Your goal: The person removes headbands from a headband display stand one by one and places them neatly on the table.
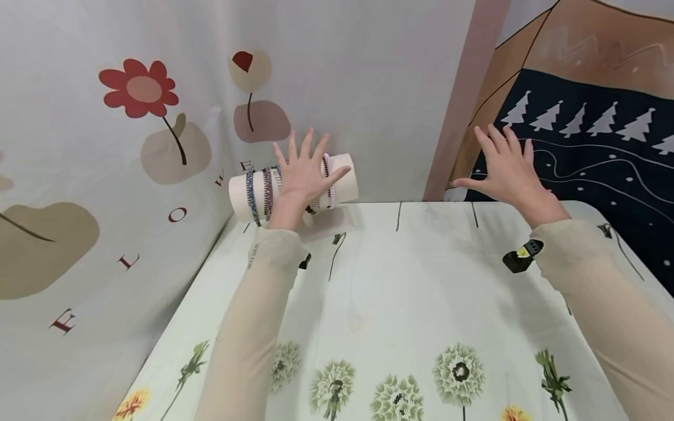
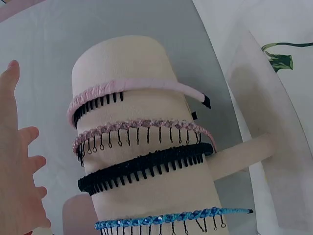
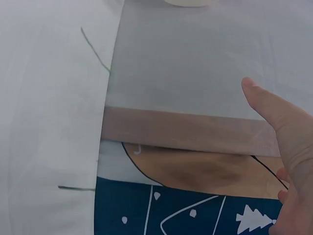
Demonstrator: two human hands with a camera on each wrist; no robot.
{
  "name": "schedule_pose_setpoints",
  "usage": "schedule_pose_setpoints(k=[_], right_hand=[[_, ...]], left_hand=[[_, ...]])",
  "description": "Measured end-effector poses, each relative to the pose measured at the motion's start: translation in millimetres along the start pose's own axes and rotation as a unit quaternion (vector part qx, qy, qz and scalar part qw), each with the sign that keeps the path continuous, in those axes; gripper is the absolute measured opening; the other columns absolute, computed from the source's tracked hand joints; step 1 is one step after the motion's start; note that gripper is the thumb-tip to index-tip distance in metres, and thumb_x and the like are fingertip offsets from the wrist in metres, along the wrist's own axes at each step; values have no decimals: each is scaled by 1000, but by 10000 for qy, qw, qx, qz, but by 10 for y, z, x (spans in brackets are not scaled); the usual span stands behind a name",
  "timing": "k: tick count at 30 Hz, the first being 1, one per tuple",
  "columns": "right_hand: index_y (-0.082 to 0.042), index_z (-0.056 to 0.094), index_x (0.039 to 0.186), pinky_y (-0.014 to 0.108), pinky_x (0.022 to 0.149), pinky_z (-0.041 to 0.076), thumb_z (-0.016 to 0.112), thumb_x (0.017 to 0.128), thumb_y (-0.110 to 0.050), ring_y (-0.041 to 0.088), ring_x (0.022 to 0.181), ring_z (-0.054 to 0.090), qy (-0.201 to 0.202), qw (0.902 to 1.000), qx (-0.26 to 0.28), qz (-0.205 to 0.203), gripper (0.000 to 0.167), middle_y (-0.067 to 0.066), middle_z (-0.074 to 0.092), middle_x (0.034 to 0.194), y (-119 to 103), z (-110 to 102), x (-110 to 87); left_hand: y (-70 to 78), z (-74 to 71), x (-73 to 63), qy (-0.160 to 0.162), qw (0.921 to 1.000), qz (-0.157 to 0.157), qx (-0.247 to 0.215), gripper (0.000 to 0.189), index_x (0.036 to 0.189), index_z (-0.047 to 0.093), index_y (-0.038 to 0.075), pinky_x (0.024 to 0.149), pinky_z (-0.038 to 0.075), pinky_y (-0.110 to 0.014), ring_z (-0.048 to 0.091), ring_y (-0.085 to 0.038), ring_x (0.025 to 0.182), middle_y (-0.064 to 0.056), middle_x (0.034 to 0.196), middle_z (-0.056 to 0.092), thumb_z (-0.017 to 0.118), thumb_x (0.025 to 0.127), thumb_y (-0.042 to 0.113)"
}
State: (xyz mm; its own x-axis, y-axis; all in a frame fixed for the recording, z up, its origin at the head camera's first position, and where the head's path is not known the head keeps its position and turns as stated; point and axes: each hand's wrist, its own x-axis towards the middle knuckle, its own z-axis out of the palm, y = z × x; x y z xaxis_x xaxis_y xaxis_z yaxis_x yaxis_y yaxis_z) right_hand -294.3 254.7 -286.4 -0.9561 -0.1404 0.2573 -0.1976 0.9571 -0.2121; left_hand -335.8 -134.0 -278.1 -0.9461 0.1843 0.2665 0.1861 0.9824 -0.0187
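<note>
A cream padded roll on a stand carries several headbands at the back left of the table. In the left wrist view a pink headband, a pink beaded one, a black toothed one and a blue beaded one circle the roll. My left hand is spread with straight fingers, overlapping the roll in the head view and beside it in the left wrist view. My right hand is raised over the table's back right, fingers spread, holding nothing.
A white flower-printed cloth covers the table. A curtain with flower prints stands behind and to the left. At the right hangs a dark cloth with white trees. The stand's flat base rests on the table.
</note>
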Motion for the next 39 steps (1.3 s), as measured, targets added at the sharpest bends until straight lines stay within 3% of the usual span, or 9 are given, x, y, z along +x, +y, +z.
schedule_pose_setpoints(k=[11, 23, 39], right_hand=[[-9, 8, 161, 62, 122, 1, 70, 89, -51, 45, 153, 3, 100, 9995, 251, -161, 104, 23, 3, 167, -79, 39, 0], [-7, 19, 159, 61, 123, 4, 70, 91, -44, 43, 153, 8, 300, 9981, 420, -347, 92, 22, 12, 166, -172, 125, -31], [-10, 27, 157, 60, 123, 3, 70, 93, -37, 41, 153, 12, 300, 9953, 839, -366, 82, 19, 19, 165, -328, 269, -102]], left_hand=[[-141, -101, -37, 211, 9997, -10, -159, 90, 161, 6, 34, 119, -11, -66, -10, -36, 156, 1, 170, -3, 28, 89, 83], [-380, -126, -134, 373, 9980, -219, -462, 84, 161, 9, 35, 121, -8, -63, -3, -32, 157, 1, 170, 3, 31, 92, 78], [-731, -132, -310, 891, 9862, -374, -1348, 71, 157, 31, 26, 125, 6, -55, 21, -28, 154, -1, 166, 26, 39, 98, 65]])
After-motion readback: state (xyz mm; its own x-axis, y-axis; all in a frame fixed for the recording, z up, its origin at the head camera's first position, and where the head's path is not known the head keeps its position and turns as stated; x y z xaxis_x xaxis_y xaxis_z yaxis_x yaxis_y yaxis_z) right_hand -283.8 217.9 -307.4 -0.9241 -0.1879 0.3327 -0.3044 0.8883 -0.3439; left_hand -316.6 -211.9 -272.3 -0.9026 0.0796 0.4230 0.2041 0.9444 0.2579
